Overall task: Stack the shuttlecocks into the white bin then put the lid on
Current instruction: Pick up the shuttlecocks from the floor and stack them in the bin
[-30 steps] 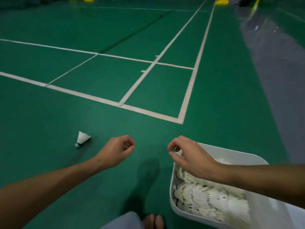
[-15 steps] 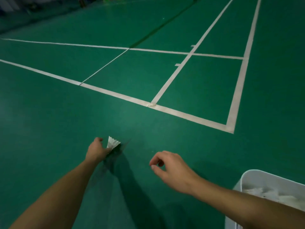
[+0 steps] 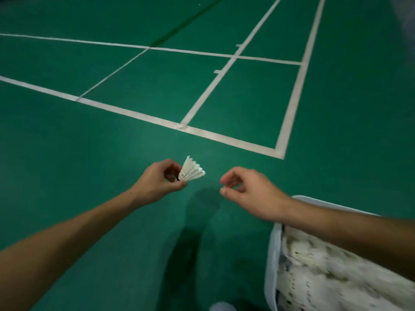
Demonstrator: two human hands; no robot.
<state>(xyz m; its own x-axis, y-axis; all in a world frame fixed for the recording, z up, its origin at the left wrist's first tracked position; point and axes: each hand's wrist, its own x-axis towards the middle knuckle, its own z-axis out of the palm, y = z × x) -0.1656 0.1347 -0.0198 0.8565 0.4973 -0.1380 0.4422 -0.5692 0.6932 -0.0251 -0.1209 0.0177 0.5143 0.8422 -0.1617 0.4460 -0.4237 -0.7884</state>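
Note:
My left hand [image 3: 160, 181] pinches a white feathered shuttlecock [image 3: 192, 170] by its base, feathers pointing up and right, lifted off the green floor. My right hand [image 3: 249, 193] hovers a short way to its right, fingers loosely curled and holding nothing. The white bin [image 3: 270, 263] stands at the lower right, partly under my right forearm. Several white shuttlecocks [image 3: 325, 272] lie packed inside it, blurred. No lid is in view.
The green badminton court floor [image 3: 112, 153] stretches ahead, crossed by white lines [image 3: 224, 136]. A shadow falls on the floor between my arms. A pale bit of clothing [image 3: 222, 307] shows at the bottom edge.
My left hand reached the shuttlecock on the floor, took hold of it and lifted it to the right. My right hand left the bin and now hangs beside it.

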